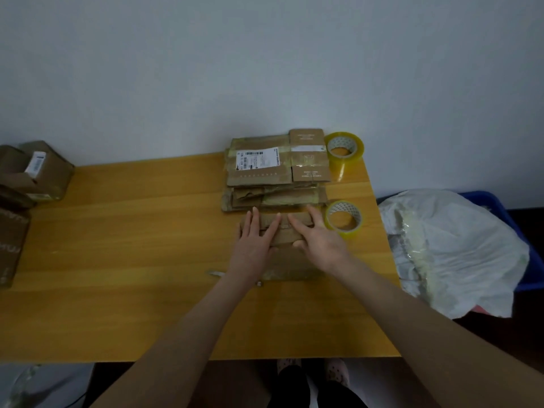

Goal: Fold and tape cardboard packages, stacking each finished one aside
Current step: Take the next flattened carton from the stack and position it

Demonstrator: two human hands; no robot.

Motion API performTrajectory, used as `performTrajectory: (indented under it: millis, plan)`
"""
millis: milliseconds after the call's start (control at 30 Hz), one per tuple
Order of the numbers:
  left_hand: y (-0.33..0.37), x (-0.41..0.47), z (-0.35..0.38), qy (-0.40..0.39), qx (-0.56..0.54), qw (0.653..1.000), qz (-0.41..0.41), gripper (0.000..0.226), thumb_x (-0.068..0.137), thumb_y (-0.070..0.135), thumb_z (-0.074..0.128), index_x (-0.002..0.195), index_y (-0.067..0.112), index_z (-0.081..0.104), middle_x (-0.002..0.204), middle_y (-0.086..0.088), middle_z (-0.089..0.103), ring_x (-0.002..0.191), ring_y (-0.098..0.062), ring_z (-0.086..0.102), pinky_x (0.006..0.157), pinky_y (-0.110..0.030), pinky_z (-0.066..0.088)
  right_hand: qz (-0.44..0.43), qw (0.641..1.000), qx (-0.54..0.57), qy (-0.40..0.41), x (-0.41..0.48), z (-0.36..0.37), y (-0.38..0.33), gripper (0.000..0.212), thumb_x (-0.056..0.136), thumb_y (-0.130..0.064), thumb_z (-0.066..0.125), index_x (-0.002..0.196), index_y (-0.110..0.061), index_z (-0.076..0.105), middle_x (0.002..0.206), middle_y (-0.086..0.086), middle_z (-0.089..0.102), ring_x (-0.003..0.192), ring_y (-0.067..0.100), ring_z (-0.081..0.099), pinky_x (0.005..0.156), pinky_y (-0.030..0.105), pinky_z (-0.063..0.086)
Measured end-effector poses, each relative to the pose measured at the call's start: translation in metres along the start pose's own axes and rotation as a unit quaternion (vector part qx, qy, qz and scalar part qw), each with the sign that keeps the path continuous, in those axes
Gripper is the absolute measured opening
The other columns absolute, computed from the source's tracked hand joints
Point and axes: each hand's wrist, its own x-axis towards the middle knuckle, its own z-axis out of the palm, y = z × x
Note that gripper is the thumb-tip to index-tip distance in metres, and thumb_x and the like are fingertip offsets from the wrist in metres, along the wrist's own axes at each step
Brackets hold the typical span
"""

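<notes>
A flattened brown cardboard package [290, 262] lies on the wooden table [132, 231], its far part folded over. My left hand [256, 240] presses flat on the fold with straight fingers. My right hand [316, 234] lies beside it, fingers spread across the fold and thumb tucked at the folded edge. Just behind them sits a stack of flattened, taped packages [276, 169], the top one carrying a white shipping label. One roll of clear tape [343, 218] stands right of my right hand, another tape roll [344, 148] at the stack's far right corner.
Brown cardboard boxes [32, 172] stand at the table's left edge. A white plastic bag [450, 248] fills a blue bin [524, 260] right of the table. A small strip, perhaps tape [216, 273], lies near my left forearm. A grey wall rises behind the table.
</notes>
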Motion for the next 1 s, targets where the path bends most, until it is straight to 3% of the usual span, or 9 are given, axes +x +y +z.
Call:
performTrajectory:
  millis: [167,300,433,600,700,767,900,1000]
  plan:
    - [0.002,0.002,0.001,0.006,-0.032,0.999,-0.003,0.072,0.100,0.030,0.044,0.150,0.032,-0.007,0.158,-0.019,-0.010,0.147,-0.030,-0.009,0.118,-0.048,0.005,-0.014,0.999,0.036,0.006,0.004,0.005,0.001,0.058,0.100,-0.035,0.045,0.150,-0.044,0.015,0.159,-0.004,-0.017,0.133,0.034,0.039,0.103,0.045,0.043]
    - [0.001,0.001,0.001,0.028,-0.042,0.999,0.004,0.070,0.099,0.029,0.046,0.151,0.034,0.001,0.159,-0.017,-0.006,0.147,-0.028,-0.005,0.117,-0.046,0.006,-0.026,0.975,0.218,0.041,0.004,0.004,0.024,0.053,0.099,-0.037,0.047,0.149,-0.039,0.027,0.161,-0.005,-0.001,0.146,0.025,0.016,0.115,0.046,0.027]
    - [0.001,-0.001,0.003,0.034,-0.032,0.999,0.005,0.070,0.098,0.031,0.047,0.151,0.035,0.001,0.159,-0.016,-0.005,0.147,-0.028,-0.004,0.118,-0.047,0.007,0.014,0.946,0.317,0.070,0.002,0.009,0.027,0.068,0.091,-0.040,0.061,0.150,-0.034,0.026,0.154,0.000,0.031,0.137,0.022,0.034,0.108,0.048,0.038]
    - [-0.011,-0.006,0.002,0.044,-0.039,0.998,0.025,0.076,0.094,0.020,0.056,0.148,0.037,0.006,0.159,-0.016,0.007,0.147,-0.030,0.007,0.116,-0.052,0.018,0.019,0.948,0.299,0.109,-0.001,0.023,0.009,0.069,0.093,-0.032,0.060,0.151,-0.028,0.024,0.155,-0.002,0.030,0.140,0.018,0.031,0.112,0.038,0.033]
    - [-0.019,-0.008,0.004,0.081,-0.034,0.995,0.043,0.083,0.081,0.007,0.071,0.147,0.032,0.027,0.151,-0.023,0.028,0.140,-0.038,0.029,0.104,-0.057,0.033,0.027,0.935,0.335,0.117,-0.003,0.033,0.004,0.068,0.091,-0.028,0.063,0.149,-0.027,0.027,0.151,-0.002,0.032,0.135,0.018,0.036,0.108,0.039,0.038]
    - [-0.025,-0.010,0.006,0.084,-0.012,0.995,0.044,0.082,0.077,0.004,0.073,0.146,0.029,0.035,0.150,-0.024,0.032,0.138,-0.040,0.033,0.100,-0.058,0.036,0.034,0.916,0.385,0.110,-0.003,0.038,0.001,0.067,0.089,-0.024,0.066,0.147,-0.026,0.032,0.148,0.000,0.037,0.131,0.021,0.040,0.106,0.042,0.040]
    - [-0.032,-0.007,0.009,0.057,0.002,0.998,0.041,0.081,0.084,0.007,0.069,0.147,0.033,0.026,0.154,-0.021,0.024,0.141,-0.037,0.026,0.104,-0.056,0.032,0.034,0.928,0.359,0.097,0.003,0.048,-0.001,0.064,0.089,-0.022,0.066,0.145,-0.021,0.034,0.146,0.002,0.039,0.131,0.024,0.041,0.108,0.045,0.036]
    - [-0.023,-0.001,0.011,0.007,0.026,0.999,0.023,0.071,0.096,0.016,0.052,0.151,0.035,0.011,0.159,-0.016,0.003,0.147,-0.029,0.005,0.113,-0.050,0.018,0.047,0.932,0.351,0.083,0.011,0.044,0.006,0.065,0.091,-0.024,0.064,0.147,-0.021,0.033,0.149,0.004,0.037,0.135,0.024,0.037,0.111,0.040,0.032]
